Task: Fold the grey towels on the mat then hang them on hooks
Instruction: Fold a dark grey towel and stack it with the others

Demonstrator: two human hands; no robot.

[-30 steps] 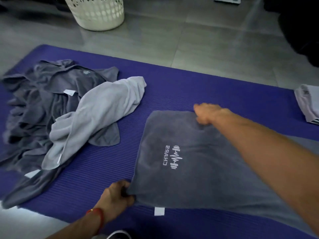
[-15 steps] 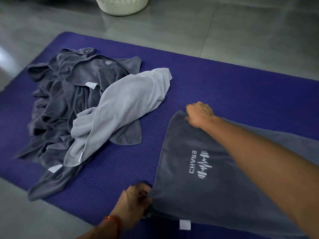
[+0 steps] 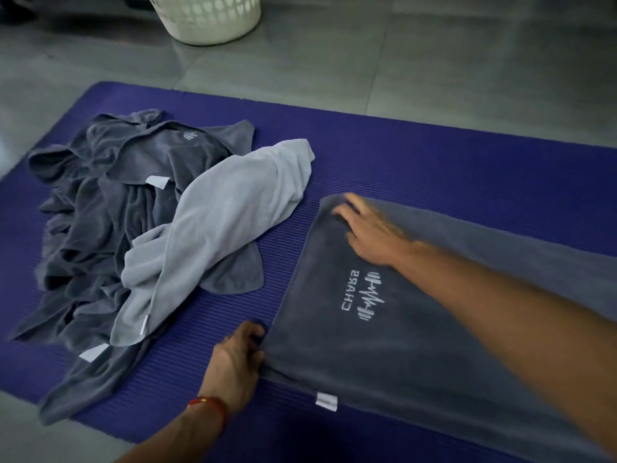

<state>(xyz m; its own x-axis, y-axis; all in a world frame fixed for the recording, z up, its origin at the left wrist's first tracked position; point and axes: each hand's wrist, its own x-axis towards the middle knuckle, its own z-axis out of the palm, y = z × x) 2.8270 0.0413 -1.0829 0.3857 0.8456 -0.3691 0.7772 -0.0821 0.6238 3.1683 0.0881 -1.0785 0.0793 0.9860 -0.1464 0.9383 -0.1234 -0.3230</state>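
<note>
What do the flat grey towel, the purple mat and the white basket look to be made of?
Flat grey towel: soft, matte, fuzzy cloth, perhaps microfibre. Purple mat: probably foam, going by its fine ribbing. White basket: likely plastic, its smooth wall pierced with holes.

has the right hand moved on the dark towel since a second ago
Yes. The right hand left the dark towel's far corner and now lies flat, nearer the towel's printed logo.

Dark grey towel (image 3: pixel 384 345) (white logo) on ribbed purple mat (image 3: pixel 434 155).
</note>
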